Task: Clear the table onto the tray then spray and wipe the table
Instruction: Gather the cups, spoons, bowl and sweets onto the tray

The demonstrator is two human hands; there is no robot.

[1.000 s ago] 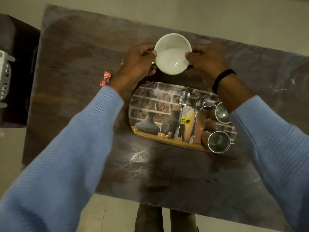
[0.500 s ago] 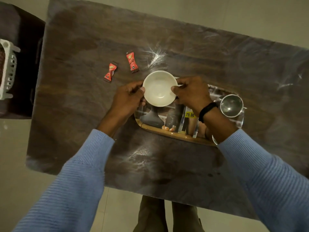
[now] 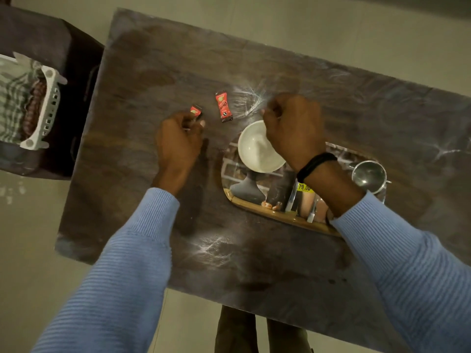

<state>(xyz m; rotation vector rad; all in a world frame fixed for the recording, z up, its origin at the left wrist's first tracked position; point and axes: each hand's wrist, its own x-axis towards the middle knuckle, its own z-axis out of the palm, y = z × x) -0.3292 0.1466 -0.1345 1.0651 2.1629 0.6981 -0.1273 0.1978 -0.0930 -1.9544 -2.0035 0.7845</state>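
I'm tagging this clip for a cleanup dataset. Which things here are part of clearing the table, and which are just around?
Part of the job:
tray
white bowl
steel cup
spoons
two red sachets
table

Just around:
white basket holding checked cloth, on dark stand

Table [image 3: 280,263]: dark brown wood-grain top, semi-gloss, pale streaky glare patches. Tray [image 3: 257,208]: glossy printed surface, tan wood-look rim, yellow paper price sticker [image 3: 303,187]. Bowl [image 3: 256,149]: white, smooth, glazed ceramic look. Cup [image 3: 368,175]: polished metal, mirror-bright. Spoon handles [image 3: 291,200]: shiny metal. Two sachets [image 3: 223,106], [image 3: 195,112]: red glossy foil or plastic wrap. Sleeves [image 3: 122,271]: light blue ribbed knit cloth, matt. Wristband [image 3: 314,163]: black, matt. Basket [image 3: 48,110]: white plastic, perforated; checked cloth inside. Floor [image 3: 30,250]: pale, smooth, slightly reflective.
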